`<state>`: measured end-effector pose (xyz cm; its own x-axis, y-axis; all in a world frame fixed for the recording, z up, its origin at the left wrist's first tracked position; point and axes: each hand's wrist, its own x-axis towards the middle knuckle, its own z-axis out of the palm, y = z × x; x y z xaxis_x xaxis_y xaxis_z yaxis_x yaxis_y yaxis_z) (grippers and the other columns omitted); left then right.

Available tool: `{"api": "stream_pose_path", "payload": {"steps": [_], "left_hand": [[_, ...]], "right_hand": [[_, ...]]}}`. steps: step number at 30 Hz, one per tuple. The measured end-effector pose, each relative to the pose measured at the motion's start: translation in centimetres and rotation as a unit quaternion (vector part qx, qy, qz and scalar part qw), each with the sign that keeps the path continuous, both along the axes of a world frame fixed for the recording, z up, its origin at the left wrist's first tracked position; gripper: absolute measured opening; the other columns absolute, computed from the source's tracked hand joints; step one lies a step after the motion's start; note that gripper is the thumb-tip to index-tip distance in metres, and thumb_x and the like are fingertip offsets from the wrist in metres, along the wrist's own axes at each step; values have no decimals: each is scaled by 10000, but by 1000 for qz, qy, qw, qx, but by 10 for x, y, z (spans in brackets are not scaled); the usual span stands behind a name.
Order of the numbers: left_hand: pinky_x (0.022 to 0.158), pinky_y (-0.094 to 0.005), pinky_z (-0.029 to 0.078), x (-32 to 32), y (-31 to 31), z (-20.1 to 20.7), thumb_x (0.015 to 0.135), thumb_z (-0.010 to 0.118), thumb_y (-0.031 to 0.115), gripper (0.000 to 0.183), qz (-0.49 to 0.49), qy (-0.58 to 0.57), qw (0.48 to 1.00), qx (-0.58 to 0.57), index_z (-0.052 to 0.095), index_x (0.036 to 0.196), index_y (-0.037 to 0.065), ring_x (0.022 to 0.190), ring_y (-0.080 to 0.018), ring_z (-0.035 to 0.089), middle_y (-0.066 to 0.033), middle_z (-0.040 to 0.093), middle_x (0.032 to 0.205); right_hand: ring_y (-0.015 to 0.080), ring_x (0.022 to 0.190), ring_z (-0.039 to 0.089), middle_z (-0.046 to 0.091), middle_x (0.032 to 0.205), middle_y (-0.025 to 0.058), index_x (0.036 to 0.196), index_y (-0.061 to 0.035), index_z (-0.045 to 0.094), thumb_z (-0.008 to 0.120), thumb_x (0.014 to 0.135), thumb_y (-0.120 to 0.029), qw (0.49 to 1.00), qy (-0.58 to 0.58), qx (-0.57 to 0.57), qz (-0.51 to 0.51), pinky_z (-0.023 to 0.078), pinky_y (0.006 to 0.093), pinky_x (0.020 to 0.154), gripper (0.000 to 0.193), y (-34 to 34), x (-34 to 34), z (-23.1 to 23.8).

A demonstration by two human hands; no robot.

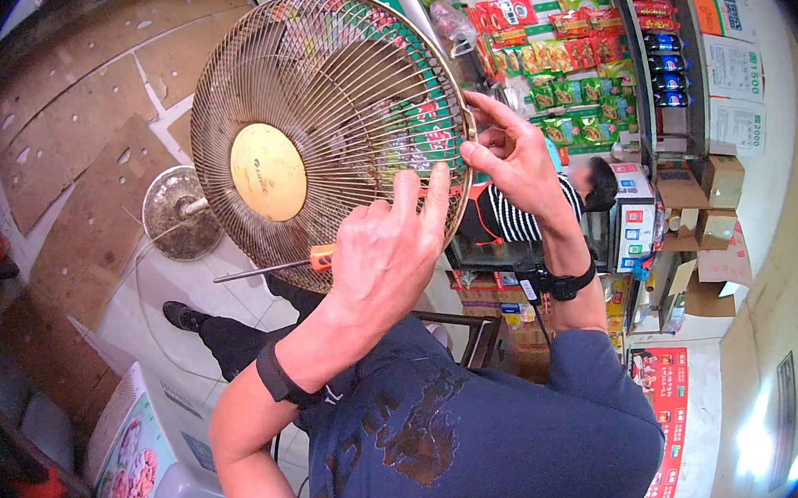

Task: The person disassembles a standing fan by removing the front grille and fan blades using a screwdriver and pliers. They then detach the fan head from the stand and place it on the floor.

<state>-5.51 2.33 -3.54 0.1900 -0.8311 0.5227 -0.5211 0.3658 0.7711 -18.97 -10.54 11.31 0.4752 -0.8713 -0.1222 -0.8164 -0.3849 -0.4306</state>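
Observation:
A standing fan's round wire guard fills the upper middle, with a cream centre cap and dark blades behind the wires. My left hand is closed around a screwdriver with an orange handle; its metal shaft points left across the guard's lower part. Two fingers of this hand stretch up to the wires near the right rim. At that rim, my right hand pinches the guard's edge between thumb and fingers, beside a small clip-like piece. The fan's round, stained base stands at the left.
Shelves of snack packets and dark bottles rise at the right. A person in a striped top is beyond my right hand. Cardboard boxes sit at the right; a white freezer-like cabinet stands lower left.

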Motion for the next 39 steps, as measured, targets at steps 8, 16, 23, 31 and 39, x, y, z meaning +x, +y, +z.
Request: {"api": "stream_pose_path", "payload": {"steps": [8,16,23,31,39], "left_hand": [[590,-366,559,-4,-4,-6,871,748,156,583,11,-7,1000,-7,622,1423,15,672,-210,700,-111,582,975],[590,-398,560,5,9,-21,885,779,175,604,-39,52,998,-19,607,1442,19,683,-247,698,-112,583,944],[600,-402,560,23,20,-38,892,797,222,606,-33,84,996,0,601,1428,16,682,-260,695,-115,593,937],[617,-442,569,33,29,-61,900,808,257,572,-7,102,993,65,611,1397,55,717,-320,713,-134,628,962],[649,-490,583,33,33,-73,918,800,261,567,-36,108,985,129,598,1421,93,793,-376,718,-142,653,993]], "right_hand": [[77,882,647,675,1158,48,1511,-25,579,761,921,-61,998,45,-30,34,579,260,773,619,-1,0,5],[71,869,625,633,1156,21,1556,-45,546,772,916,-61,1000,24,7,2,582,246,793,679,0,-6,3],[76,852,657,682,1139,36,1562,1,519,791,935,-73,1000,10,9,21,570,261,806,688,-16,-18,1],[80,857,647,708,1224,55,1602,-33,492,754,966,-69,999,-5,32,13,555,262,777,689,-45,-39,3],[146,1138,663,610,1503,98,1638,-45,434,711,983,-68,997,28,70,-33,552,320,990,711,-80,-89,16]]}}
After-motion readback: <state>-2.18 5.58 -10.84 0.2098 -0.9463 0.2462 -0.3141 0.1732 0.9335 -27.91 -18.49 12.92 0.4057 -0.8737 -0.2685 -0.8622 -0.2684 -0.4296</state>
